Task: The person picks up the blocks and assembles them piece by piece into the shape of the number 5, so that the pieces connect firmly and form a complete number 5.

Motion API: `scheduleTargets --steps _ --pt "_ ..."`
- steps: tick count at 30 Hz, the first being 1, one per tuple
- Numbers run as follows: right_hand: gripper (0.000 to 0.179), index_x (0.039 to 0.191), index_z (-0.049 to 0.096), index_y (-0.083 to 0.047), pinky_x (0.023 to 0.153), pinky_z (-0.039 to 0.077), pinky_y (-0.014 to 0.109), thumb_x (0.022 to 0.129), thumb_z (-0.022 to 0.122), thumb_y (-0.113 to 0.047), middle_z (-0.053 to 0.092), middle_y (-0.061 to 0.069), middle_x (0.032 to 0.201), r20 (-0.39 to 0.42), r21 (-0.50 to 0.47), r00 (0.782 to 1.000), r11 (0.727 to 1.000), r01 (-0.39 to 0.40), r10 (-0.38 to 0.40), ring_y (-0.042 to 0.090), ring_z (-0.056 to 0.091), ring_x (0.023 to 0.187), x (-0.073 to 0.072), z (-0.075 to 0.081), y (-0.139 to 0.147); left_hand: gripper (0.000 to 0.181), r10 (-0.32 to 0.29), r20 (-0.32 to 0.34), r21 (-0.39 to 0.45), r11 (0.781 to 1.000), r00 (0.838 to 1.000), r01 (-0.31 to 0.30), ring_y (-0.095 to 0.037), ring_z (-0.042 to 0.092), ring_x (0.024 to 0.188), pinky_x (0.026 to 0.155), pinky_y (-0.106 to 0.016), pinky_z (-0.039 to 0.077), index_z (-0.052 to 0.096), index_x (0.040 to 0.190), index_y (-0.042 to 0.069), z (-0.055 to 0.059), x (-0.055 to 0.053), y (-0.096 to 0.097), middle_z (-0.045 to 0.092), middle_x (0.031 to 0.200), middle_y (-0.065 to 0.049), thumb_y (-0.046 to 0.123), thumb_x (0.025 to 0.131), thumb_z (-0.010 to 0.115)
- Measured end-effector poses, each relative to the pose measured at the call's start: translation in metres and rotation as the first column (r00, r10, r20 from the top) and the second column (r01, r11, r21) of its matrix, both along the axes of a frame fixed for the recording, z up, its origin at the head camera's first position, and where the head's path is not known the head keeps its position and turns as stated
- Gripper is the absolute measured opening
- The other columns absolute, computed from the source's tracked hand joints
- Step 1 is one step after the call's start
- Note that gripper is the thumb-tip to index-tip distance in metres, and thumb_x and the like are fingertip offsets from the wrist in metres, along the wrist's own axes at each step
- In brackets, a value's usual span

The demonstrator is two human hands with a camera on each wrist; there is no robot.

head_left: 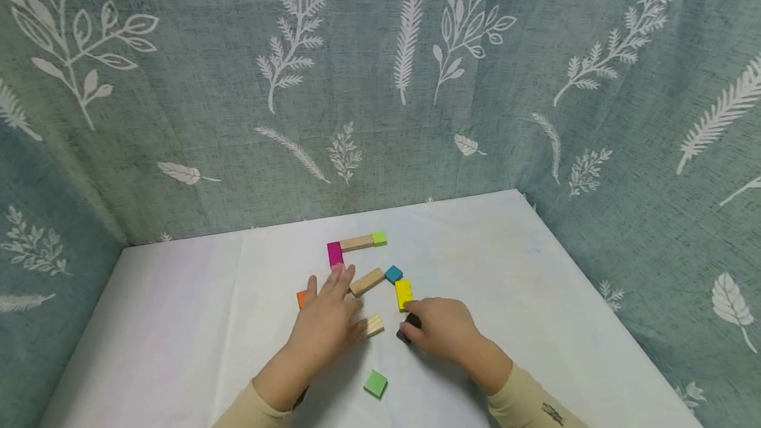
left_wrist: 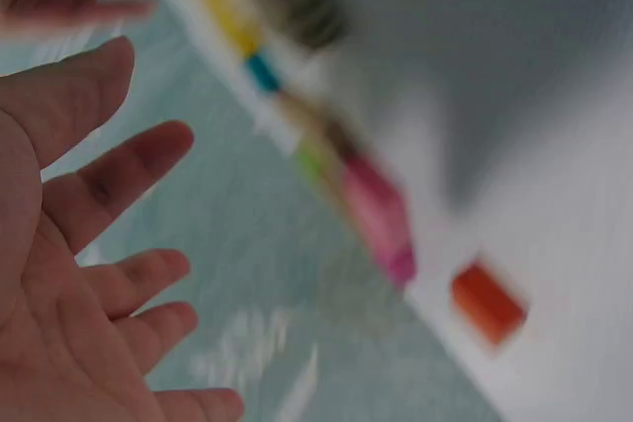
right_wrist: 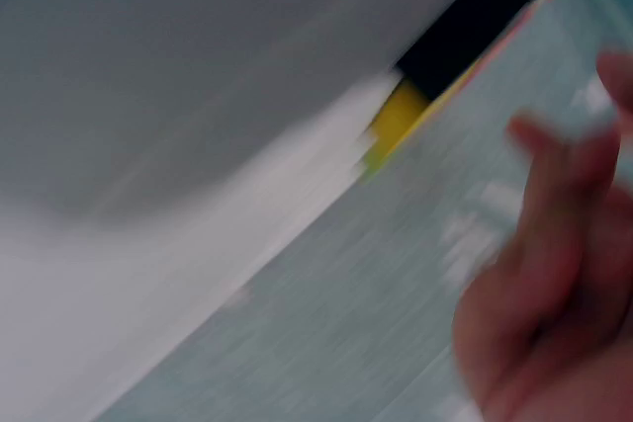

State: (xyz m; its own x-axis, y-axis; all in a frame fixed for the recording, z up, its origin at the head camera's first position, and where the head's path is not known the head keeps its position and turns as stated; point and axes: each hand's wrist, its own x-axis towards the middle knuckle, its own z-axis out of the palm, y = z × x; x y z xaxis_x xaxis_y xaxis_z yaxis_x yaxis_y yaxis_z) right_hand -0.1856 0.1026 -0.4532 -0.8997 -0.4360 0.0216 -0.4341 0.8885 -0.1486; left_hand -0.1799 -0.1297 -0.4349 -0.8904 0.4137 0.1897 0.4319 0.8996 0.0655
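In the head view, a white table runs back to a patterned curtain. Nearest the table's far edge, a magenta block, a plain wooden block and a lime block form a bent line. The left hand, its fingers spread, is over the middle of the table; its fingertips partly cover a pink block, and its thumb is beside a striped wooden block. An orange block shows on the side toward the table's left edge. Toward the right edge follow a second plain block, a blue block and a yellow block. The right hand has its thumb and forefinger at a black block; whether they pinch it, I cannot tell. A green block lies farthest from the far edge.

In the left wrist view, the left fingers stand apart with nothing between them. The orange block sits on the table, apart from the blurred row of others.

In the right wrist view, the right fingers are bent and blurred. The black block lies near the table's edge with the yellow one beside it.
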Motion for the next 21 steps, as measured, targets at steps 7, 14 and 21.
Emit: scheduleTargets --steps 7,14,21 --pt "0.073 0.061 0.057 -0.017 0.043 0.038 0.033 0.081 0.049 -0.086 0.049 -0.003 0.053 0.028 0.251 0.982 0.952 0.176 -0.188 0.015 0.046 0.046 0.008 0.005 -0.072 0.032 0.15 -0.051 0.195 0.971 0.987 -0.138 -0.042 0.036 0.147 0.109 -0.075 0.031 0.078 0.107 0.014 0.028 0.006 -0.035 0.048 0.153 -0.018 0.032 0.082 0.083" --pt "0.062 0.062 0.058 -0.016 0.046 0.041 0.036 0.081 0.059 -0.075 0.052 -0.002 0.058 0.081 0.316 0.98 0.937 0.148 -0.182 0.016 0.05 0.052 0.001 -0.003 -0.101 0.033 0.18 0.026 0.233 0.956 0.983 -0.181 -0.042 0.037 0.147 0.109 -0.075 0.032 0.078 0.108 0.014 0.011 0.019 -0.049 0.048 0.153 -0.018 0.033 0.082 0.083" --pt "0.055 0.071 0.065 -0.019 0.048 0.038 0.028 0.076 0.066 -0.074 0.051 -0.009 0.056 0.272 -0.195 0.939 0.944 0.266 -0.208 0.011 0.049 0.055 0.016 0.015 -0.065 0.047 0.06 0.103 0.213 0.974 0.993 -0.081 -0.037 0.041 0.146 0.11 -0.066 0.038 0.076 0.113 0.017 -0.003 0.034 -0.037 0.05 0.152 -0.013 0.041 0.074 0.088"
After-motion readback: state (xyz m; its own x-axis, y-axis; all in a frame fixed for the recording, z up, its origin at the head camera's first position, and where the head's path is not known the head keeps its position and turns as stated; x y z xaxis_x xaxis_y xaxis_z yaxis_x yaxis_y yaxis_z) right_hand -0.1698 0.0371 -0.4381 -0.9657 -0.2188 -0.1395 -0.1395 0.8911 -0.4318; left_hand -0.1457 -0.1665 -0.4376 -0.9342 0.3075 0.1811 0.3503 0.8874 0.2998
